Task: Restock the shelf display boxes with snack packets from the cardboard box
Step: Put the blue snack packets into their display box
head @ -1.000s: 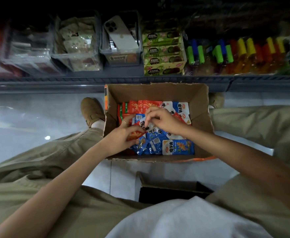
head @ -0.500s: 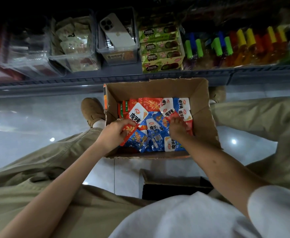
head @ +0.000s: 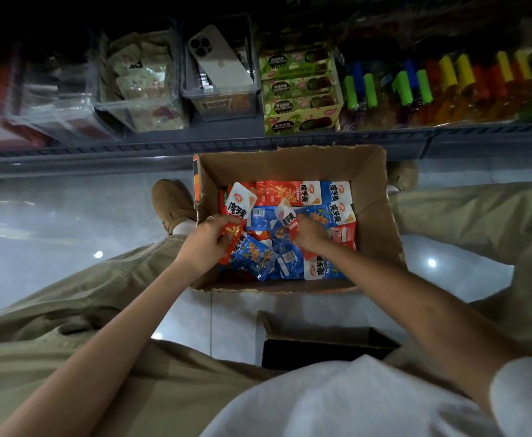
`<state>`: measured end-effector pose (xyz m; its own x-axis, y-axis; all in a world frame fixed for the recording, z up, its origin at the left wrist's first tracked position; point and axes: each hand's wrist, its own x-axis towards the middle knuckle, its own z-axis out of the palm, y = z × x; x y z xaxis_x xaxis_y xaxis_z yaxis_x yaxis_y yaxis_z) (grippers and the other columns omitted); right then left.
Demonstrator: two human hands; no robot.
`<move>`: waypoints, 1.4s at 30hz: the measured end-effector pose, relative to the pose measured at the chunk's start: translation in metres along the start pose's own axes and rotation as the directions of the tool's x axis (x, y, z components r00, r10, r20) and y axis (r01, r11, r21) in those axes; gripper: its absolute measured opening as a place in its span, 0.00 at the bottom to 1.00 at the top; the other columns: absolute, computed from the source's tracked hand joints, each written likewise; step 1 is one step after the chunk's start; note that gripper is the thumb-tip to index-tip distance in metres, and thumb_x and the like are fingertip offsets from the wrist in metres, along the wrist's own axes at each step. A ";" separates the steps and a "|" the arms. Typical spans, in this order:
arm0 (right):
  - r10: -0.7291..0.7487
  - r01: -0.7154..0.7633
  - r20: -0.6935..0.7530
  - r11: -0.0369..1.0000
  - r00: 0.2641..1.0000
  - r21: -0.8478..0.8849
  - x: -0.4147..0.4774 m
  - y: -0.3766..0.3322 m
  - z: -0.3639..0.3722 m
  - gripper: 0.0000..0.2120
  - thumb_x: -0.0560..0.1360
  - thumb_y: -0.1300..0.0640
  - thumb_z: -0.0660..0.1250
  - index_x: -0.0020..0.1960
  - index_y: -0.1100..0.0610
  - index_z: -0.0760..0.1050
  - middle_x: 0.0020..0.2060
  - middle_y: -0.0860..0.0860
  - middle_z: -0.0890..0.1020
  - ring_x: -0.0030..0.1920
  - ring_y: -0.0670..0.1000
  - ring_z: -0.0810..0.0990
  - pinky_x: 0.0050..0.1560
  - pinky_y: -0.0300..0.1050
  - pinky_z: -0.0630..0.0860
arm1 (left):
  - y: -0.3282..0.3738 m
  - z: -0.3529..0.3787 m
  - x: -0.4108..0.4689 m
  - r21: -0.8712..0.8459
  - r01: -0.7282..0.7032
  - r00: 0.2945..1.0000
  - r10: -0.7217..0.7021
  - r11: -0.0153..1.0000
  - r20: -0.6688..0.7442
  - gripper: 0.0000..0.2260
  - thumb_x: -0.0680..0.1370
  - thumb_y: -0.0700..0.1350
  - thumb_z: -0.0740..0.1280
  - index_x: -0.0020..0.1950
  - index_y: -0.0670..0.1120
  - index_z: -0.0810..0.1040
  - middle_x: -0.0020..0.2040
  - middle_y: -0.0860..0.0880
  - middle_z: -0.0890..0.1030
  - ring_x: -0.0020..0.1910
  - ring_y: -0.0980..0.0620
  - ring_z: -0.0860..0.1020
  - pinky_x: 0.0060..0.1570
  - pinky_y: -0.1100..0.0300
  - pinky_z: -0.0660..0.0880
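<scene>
Both hands are in the box (head: 373, 197) on the floor (head: 69, 222) by the shelf (head: 258, 143). Left hand (head: 206, 244) grips a red packet (head: 238, 203), right hand (head: 309, 236) pinches a second packet (head: 286, 216) off the heap (head: 290, 263). Best stack matching colours flat before lifting toward the bins (head: 138, 115).

A person squats over the cardboard box (head: 372, 197), both hands down among red and blue snack packets (head: 337, 212). The left hand (head: 204, 245), at the box's nine o'clock, grips a red packet (head: 238, 204); the right hand (head: 309, 237), near centre, pinches a tilted packet (head: 285, 216). At twelve o'clock, a shelf (head: 164, 149) carries a clear bin (head: 223, 102) with a phone (head: 221, 64) inside.
</scene>
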<state>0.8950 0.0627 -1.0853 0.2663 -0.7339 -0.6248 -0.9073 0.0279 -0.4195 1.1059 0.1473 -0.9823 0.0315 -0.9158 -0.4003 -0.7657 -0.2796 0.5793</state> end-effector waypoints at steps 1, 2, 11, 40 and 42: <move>0.012 -0.014 0.018 0.994 1.000 0.111 -0.004 -0.007 -0.010 0.23 0.77 0.64 0.63 0.70 0.61 0.61 0.46 0.54 0.77 0.43 0.54 0.78 0.34 0.42 0.72 | -0.001 0.000 0.001 -0.037 0.028 0.999 -0.029 0.999 -0.022 0.14 0.80 0.39 0.61 0.65 0.47 0.73 0.65 0.44 0.75 0.59 0.46 0.76 0.52 0.59 0.75; 0.019 -0.028 0.044 0.974 0.999 0.227 -0.009 -0.014 -0.020 0.23 0.77 0.64 0.63 0.71 0.60 0.61 0.47 0.52 0.77 0.42 0.52 0.78 0.37 0.43 0.75 | 0.000 -0.001 0.001 -0.080 0.057 0.997 -0.060 0.995 -0.037 0.14 0.80 0.38 0.61 0.65 0.46 0.73 0.64 0.44 0.75 0.59 0.46 0.76 0.52 0.60 0.74; -0.152 -0.150 0.222 0.382 0.963 0.912 -0.079 -0.056 -0.075 0.09 0.75 0.60 0.67 0.54 0.57 0.73 0.48 0.52 0.82 0.49 0.49 0.81 0.48 0.43 0.79 | 0.040 -0.006 0.002 -0.608 0.132 0.991 -0.125 0.783 0.054 0.10 0.80 0.44 0.63 0.61 0.48 0.73 0.58 0.48 0.77 0.58 0.49 0.76 0.54 0.63 0.74; -0.372 0.720 -0.636 0.515 0.676 0.465 -0.139 -0.128 -0.310 0.20 0.74 0.60 0.69 0.57 0.48 0.61 0.40 0.50 0.81 0.22 0.43 0.73 0.21 0.33 0.68 | 0.233 -0.124 0.039 -0.233 -0.649 0.707 0.462 0.724 -0.535 0.31 0.76 0.38 0.64 0.73 0.60 0.56 0.67 0.54 0.68 0.61 0.61 0.71 0.58 0.60 0.75; -0.371 0.729 -0.635 0.455 0.677 0.511 -0.139 -0.129 -0.319 0.23 0.74 0.60 0.68 0.59 0.46 0.59 0.38 0.50 0.81 0.21 0.46 0.73 0.21 0.35 0.69 | 0.241 -0.134 0.044 -0.180 -0.691 0.653 0.497 0.700 -0.572 0.34 0.77 0.35 0.64 0.71 0.67 0.55 0.65 0.57 0.66 0.60 0.65 0.70 0.55 0.70 0.72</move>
<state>0.8714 -0.0551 -0.7347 0.3108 -0.9384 0.1507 -0.0527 -0.1753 -0.9831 1.0091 0.0009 -0.7654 0.0075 -0.9014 0.4329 -0.4421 0.3853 0.8100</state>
